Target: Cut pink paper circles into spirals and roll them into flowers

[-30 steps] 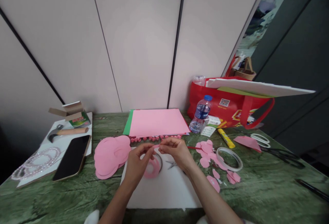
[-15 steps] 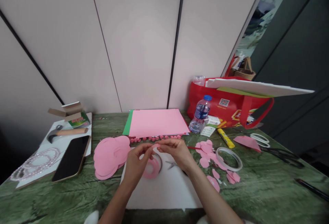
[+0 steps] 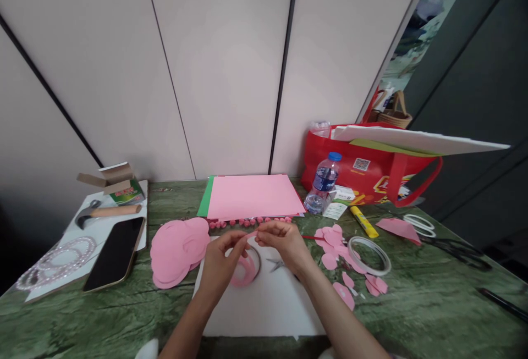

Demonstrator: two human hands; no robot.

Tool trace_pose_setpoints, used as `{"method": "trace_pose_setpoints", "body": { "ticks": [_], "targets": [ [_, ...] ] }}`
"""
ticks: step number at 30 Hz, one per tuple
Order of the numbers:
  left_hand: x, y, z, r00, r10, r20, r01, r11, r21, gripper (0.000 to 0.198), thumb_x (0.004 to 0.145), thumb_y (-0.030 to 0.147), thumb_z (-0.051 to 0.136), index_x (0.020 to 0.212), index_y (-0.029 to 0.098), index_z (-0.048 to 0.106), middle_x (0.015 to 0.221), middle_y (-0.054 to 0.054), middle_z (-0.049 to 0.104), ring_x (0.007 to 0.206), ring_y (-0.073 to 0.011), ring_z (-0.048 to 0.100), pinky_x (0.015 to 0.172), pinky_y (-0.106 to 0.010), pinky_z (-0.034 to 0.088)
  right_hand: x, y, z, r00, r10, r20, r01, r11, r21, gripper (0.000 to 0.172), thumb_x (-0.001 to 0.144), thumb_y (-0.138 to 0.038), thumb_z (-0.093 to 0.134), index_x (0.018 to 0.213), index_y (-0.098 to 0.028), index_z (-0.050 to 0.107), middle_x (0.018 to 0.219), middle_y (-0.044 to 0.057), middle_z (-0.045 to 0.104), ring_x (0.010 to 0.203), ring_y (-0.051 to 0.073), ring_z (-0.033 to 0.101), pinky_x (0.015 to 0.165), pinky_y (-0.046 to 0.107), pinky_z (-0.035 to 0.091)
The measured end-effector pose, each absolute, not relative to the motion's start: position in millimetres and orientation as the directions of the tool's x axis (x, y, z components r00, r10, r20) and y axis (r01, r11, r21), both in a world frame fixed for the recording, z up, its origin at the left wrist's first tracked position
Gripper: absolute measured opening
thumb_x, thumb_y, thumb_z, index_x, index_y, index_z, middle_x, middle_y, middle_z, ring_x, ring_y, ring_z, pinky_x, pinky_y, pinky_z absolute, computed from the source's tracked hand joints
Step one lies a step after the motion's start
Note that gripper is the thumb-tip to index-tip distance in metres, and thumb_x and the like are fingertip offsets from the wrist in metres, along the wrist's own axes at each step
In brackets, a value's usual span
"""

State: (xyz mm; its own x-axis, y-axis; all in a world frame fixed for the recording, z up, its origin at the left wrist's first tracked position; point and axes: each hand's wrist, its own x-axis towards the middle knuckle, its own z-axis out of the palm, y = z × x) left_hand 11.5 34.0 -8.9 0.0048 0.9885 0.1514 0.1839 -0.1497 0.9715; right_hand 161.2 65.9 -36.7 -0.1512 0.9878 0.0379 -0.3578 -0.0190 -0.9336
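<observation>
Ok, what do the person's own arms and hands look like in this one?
The left hand and right hand are ungloved, with no ring visible. The left forearm and right forearm are bare where they show, with no watch or bracelet visible.

Pink piece (image 3: 251,235) partly hidden by fingers (image 3: 275,228); dark pen (image 3: 502,304) cut off at right edge.

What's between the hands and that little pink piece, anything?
Nothing visible: the left hand and right hand both hold the pink piece at their fingertips, above the white sheet.
</observation>
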Motion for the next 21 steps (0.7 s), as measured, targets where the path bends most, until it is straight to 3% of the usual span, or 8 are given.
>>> {"method": "trace_pose_setpoints", "body": {
  "ticks": [7,21],
  "targets": [
    [13.2,33.8,-8.0,0.009,0.989,0.151,0.190,-0.150,0.970,0.018,0.070,0.031,0.056,0.074,0.015,0.062,0.061,-0.002,0.062,0.054,-0.0129,0.056,0.056,-0.024,0.046,160.5,66.3,-37.8,-0.127,0.991,0.038,-0.350,-0.008,-0.937,0.019,0.054,-0.025,0.075,0.068,-0.016,0.067,0.059,0.000,0.066,0.054,0.012,0.059,0.055,0.024,0.049],
    [10.9,35.0,-11.5,-0.007,0.990,0.138,0.191,-0.134,0.972,0.019,0.071,0.032,0.055,0.076,0.015,0.062,0.063,-0.002,0.062,0.054,-0.0126,0.056,0.054,-0.023,0.045,162.1,70.9,-43.8,-0.135,0.991,0.020,-0.401,-0.036,-0.915,0.024,0.056,-0.030,0.074,0.074,-0.016,0.069,0.074,0.005,0.070,0.064,0.014,0.063,0.070,0.030,0.050]
  ]
}}
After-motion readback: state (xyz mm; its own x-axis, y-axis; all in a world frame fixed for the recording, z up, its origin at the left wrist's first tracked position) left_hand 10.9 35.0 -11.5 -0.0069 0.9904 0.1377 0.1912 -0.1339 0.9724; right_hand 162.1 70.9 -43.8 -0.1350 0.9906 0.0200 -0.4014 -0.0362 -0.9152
